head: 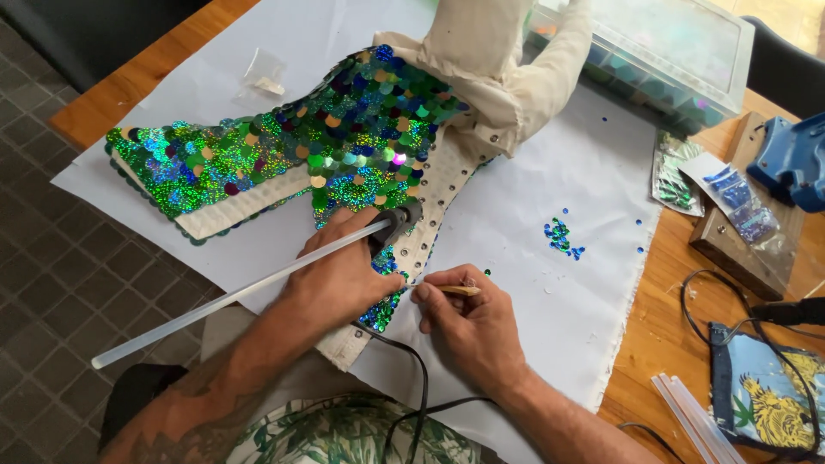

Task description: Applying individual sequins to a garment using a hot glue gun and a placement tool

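Note:
A boot-shaped piece (344, 146) covered in green, blue and purple sequins lies on a white cloth (550, 172). My left hand (339, 279) grips a glue gun (395, 225) whose nozzle points at the boot's pale dotted strip (434, 185); a long clear glue stick (232, 296) juts out behind it. My right hand (473, 322) pinches a small wooden stick (451, 290) beside the sequined edge near the nozzle. A black cord (419, 378) runs from the gun toward my lap.
A little pile of loose sequins (560, 237) sits on the cloth. A clear compartment box (679, 51) stands at the back. On the wooden table: sequin bags (739, 202), a blue tool (795, 159), spare glue sticks (687, 417), a patterned pouch (773, 395).

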